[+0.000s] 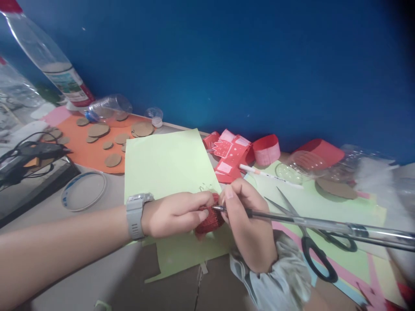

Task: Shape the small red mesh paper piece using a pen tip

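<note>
My left hand (178, 212), with a grey watch (136, 216) on its wrist, pinches a small red piece with a woven-looking surface (210, 220). In my right hand (248, 216) is a clear-barrelled pen (311, 222), its metal tip meeting the red piece near my left fingertips. Beneath both hands lies pale green paper (165, 160), with small dark marks drawn on it just above the red piece. My fingers partly cover the red piece, so its full shape is hidden.
Scissors (304, 233) with open blades lie on coloured paper to the right. Red paper pieces (231, 151) and a white marker (269, 176) sit behind my hands. At left are cardboard discs (99, 129) on orange paper (74, 151), a tape ring (65, 198) and a tall bottle (61, 73).
</note>
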